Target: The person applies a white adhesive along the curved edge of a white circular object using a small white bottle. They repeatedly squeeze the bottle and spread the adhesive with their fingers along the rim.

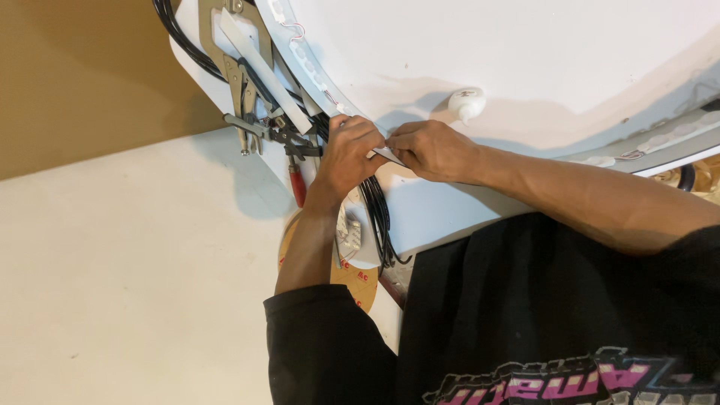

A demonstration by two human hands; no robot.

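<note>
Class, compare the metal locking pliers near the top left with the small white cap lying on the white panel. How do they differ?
The locking pliers are long, grey metal and clamped on the panel's edge; the white cap is small, rounded, seemingly plastic, lying loose on the panel. The pliers sit beside the left hand, the cap above the right hand. Neither is held.

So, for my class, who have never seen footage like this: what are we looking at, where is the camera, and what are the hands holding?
The one picture comes from a camera worn on a person's head, looking down at their own bare hands. The left hand and right hand meet at the edge of a large white curved panel, pinching a thin white strip between them. Black cables run along the panel's edge, where metal locking pliers are clamped. A small white nozzle-shaped piece lies on the panel. Below is a pale tabletop.
</note>
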